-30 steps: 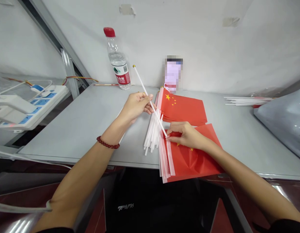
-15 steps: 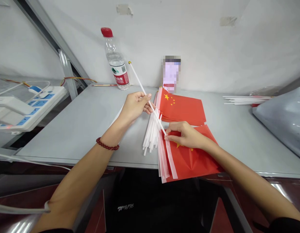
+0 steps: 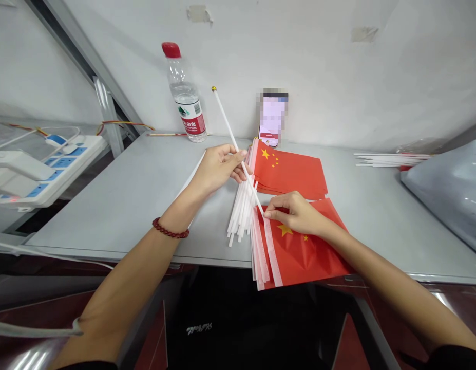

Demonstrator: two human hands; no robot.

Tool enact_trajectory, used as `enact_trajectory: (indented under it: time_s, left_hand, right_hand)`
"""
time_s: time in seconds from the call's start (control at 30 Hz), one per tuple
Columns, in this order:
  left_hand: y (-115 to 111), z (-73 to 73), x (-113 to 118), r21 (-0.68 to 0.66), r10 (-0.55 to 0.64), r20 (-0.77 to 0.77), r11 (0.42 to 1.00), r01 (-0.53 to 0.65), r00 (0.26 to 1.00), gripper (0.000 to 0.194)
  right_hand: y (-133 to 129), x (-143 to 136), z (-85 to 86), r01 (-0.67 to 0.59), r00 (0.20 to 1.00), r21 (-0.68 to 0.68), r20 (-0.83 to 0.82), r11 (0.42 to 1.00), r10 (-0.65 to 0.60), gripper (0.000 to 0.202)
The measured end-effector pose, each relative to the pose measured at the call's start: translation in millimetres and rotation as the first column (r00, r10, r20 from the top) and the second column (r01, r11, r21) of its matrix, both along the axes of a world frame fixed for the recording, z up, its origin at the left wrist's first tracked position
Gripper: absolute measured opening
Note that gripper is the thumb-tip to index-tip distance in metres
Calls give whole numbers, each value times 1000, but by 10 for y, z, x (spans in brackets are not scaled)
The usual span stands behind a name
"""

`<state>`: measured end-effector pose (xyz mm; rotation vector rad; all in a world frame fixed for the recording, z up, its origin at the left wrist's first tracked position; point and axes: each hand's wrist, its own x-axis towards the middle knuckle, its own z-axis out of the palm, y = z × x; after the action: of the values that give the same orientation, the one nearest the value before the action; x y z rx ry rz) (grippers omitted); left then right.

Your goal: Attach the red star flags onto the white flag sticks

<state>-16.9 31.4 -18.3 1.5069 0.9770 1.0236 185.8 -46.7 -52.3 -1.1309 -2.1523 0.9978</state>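
Note:
My left hand (image 3: 222, 167) is closed on a slim white flagpole (image 3: 225, 121) with a gold ball at its upper end. The pole slants down to the right. At its lower end, my right hand (image 3: 295, 211) pinches the top corner of a red flag (image 3: 315, 262) with yellow stars. That flag's white hem sleeve (image 3: 275, 259) meets the pole tip; whether the tip is inside it I cannot tell. Several more flags lie beneath, their white hems fanned to the left. Behind, a stack of flags on white sticks (image 3: 291, 172) lies flat, its stick ends pointing toward me.
A water bottle (image 3: 189, 110) and a propped phone (image 3: 274, 118) stand against the wall. White sticks (image 3: 392, 159) lie beside a grey plastic bag (image 3: 449, 190) at right. A power strip (image 3: 64, 167) is at left. The table's front edge (image 3: 145, 257) runs close to me.
My left hand and the flagpole have shifted slightly to the right, and the pole stands a little steeper. My right hand keeps its pinch at the flag's corner, barely moved.

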Motion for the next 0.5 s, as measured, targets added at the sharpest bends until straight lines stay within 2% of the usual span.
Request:
enact_trajectory:
  time_s: [0.1,0.2,0.27,0.33,0.4,0.5]
  left_hand:
    - [-49,24,4,-57,-160,5,985,160,987,23]
    - [-105,36,18,-166,-360,-43,922,349,932,23]
    - [-123,36,27,-224,-416,-57,891,394,908,21]
    - [-109,35,22,-231,-352,3,910,343,936,18]
    - [-66,41,-11,-196,-196,121,956,217,973,17]
    - [6,73,-94,-130,-20,226,990,50,974,24]
  right_hand:
    - [-6,-9,-4,41,999,19,-29,999,-41,34]
    - [-13,-15,1,60,995,4,-75,998,-59,37]
    - [-17,-12,12,45,993,-33,-106,998,-48,38]
    - [-22,-2,32,25,990,-70,-137,997,-34,38]
    - [-29,13,60,-6,988,-104,-153,995,-10,36]
    - [-39,32,96,-103,987,-162,-139,981,80,34]
